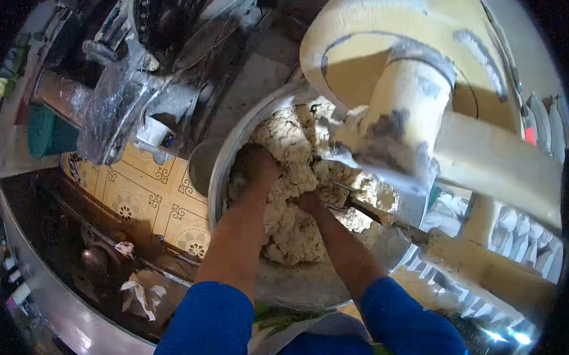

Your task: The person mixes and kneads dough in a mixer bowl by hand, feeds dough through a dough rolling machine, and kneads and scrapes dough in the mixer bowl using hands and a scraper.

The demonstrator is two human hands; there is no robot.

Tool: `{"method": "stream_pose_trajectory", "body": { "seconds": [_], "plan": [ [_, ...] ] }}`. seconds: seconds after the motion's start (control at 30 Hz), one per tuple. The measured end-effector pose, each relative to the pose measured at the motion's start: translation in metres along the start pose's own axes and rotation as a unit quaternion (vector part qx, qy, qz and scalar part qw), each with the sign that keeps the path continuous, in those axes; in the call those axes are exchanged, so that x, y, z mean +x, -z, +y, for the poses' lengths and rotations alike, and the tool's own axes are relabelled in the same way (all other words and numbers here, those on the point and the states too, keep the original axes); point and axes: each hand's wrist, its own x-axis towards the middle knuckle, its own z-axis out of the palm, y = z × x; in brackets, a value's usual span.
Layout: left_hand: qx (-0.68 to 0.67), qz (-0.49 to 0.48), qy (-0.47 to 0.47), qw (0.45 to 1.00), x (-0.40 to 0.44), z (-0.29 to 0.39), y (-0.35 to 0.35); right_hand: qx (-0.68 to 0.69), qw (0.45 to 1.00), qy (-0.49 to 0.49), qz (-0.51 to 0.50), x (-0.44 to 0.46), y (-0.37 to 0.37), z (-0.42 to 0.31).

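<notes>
A large metal mixing bowl (218, 174) holds a big, lumpy mass of pale dough (288, 231). My left hand (258, 165) reaches down between the dough and the bowl's left wall, its fingers lost in shadow and dough. Near the middle of the mass, my right hand (309, 203) is sunk into the dough, so its fingers are hidden too. Just right of it, a dough-caked metal mixer arm (381, 215) enters the bowl.
The cream mixer head (411, 113) hangs over the bowl's right side. A dark, dusty machine (119, 100) stands at the upper left above patterned floor tiles (128, 199). Stacked white bags (516, 241) lie at right. Torn paper (141, 298) lies lower left.
</notes>
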Motion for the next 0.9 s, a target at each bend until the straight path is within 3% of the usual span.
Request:
{"method": "stream_pose_trajectory", "body": {
  "seconds": [0.1, 0.13, 0.17, 0.2, 0.23, 0.3, 0.33, 0.43, 0.6, 0.73, 0.8, 0.83, 0.9],
  "plan": [
    [-0.070, -0.024, -0.046, 0.996, 0.012, -0.013, -0.003, 0.071, 0.989, -0.124, -0.022, 0.010, 0.001, 0.008],
    [-0.063, 0.044, -0.083, 0.994, 0.030, -0.020, -0.032, 0.067, 0.990, -0.122, -0.020, 0.049, -0.071, 0.042],
    [-0.054, 0.112, -0.121, 0.985, 0.051, -0.028, -0.064, -0.031, 0.993, -0.102, -0.045, 0.072, -0.135, 0.085],
    [-0.055, 0.117, -0.121, 0.984, 0.043, -0.028, -0.052, -0.129, 0.986, -0.083, -0.067, 0.125, -0.191, 0.108],
    [-0.080, 0.002, -0.131, 0.988, 0.027, -0.028, -0.022, -0.131, 0.986, -0.082, -0.062, 0.107, -0.167, 0.090],
    [-0.124, -0.226, -0.148, 0.955, -0.006, -0.028, 0.019, 0.053, 0.994, -0.090, 0.021, 0.073, -0.101, 0.058],
    [-0.123, -0.223, -0.151, 0.955, -0.020, -0.026, 0.008, 0.146, 0.983, -0.093, 0.061, 0.045, -0.067, 0.040],
    [0.022, 0.034, -0.104, 0.994, -0.026, -0.024, -0.066, 0.419, 0.885, -0.097, 0.177, -0.035, 0.046, -0.038],
    [0.002, -0.073, -0.068, 0.995, -0.141, -0.003, 0.006, 0.372, 0.912, -0.147, 0.092, -0.123, 0.123, -0.099],
    [0.018, -0.057, -0.044, 0.997, -0.149, -0.003, 0.002, 0.293, 0.950, -0.072, 0.077, -0.161, 0.124, -0.108],
    [-0.068, -0.125, -0.099, 0.985, -0.161, -0.011, 0.026, 0.255, 0.964, -0.041, 0.070, -0.157, 0.133, -0.100],
    [-0.112, -0.157, -0.124, 0.973, -0.164, -0.017, 0.033, 0.331, 0.936, -0.104, 0.061, -0.139, 0.134, -0.082],
    [-0.079, -0.132, -0.109, 0.982, -0.152, -0.016, -0.001, 0.473, 0.850, -0.229, 0.032, -0.108, 0.130, -0.064]
  ]
}}
